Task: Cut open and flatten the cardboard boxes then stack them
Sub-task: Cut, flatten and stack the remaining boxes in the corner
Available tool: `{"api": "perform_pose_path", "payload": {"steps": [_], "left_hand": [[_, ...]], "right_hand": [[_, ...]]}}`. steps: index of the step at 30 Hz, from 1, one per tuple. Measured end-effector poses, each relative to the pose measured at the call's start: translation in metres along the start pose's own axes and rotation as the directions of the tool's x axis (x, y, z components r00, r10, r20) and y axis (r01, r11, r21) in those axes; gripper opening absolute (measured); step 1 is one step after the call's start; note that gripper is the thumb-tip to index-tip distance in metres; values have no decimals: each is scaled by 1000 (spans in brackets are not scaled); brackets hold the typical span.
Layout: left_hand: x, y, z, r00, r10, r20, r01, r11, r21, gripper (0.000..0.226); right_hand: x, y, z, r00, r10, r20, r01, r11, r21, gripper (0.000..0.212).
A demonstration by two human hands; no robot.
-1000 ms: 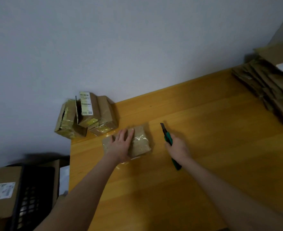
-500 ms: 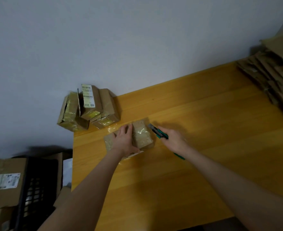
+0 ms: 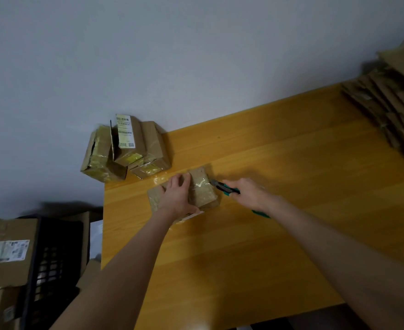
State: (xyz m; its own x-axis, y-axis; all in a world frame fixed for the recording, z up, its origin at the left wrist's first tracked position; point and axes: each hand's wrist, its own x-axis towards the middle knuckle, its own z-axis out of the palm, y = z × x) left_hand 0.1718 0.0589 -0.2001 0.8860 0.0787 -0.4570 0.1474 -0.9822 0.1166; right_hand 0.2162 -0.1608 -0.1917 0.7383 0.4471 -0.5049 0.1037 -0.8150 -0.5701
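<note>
The left hand (image 3: 176, 196) presses flat, fingers straight, on the taped cardboard box (image 3: 202, 192); the right hand (image 3: 249, 194) grips a green utility knife (image 3: 224, 187), blade tip touching the box's right edge

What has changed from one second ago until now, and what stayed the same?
The right hand, gripping the green knife, moved left and turned the blade toward the taped box; its tip now meets the box's right edge. The left hand stays pressed flat on the box.

Dim, flat indoor light; soft shadows on the table (image 3: 267, 246); wide-angle stretch toward the edges; far-right stack (image 3: 391, 110) blurred.
</note>
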Motion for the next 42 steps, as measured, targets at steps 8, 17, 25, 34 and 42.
{"api": "perform_pose_path", "payload": {"steps": [8, 17, 25, 34, 42], "left_hand": [[0, 0, 0, 1000, -5, 3, 5, 1000, 12, 119], [0, -1, -3, 999, -46, -7, 46, 999, -11, 119], [-1, -10, -8, 966, -260, -16, 242, 920, -307, 97], [-6, -37, -2, 967, -162, 195, 252, 693, -676, 76], [-18, -35, -17, 956, -182, 229, 274, 282, -919, 49]], "right_hand": [[-5, -4, -11, 994, -35, 103, 29, 998, 59, 52], [-14, -11, -35, 992, 13, 129, -1, 996, -92, 50], [-16, -35, 25, 936, 348, 50, -265, 605, 750, 30], [-2, -62, 55, 839, 488, 241, -373, 195, 907, 33], [3, -67, 41, 877, 481, 18, -259, 439, 860, 38]]}}
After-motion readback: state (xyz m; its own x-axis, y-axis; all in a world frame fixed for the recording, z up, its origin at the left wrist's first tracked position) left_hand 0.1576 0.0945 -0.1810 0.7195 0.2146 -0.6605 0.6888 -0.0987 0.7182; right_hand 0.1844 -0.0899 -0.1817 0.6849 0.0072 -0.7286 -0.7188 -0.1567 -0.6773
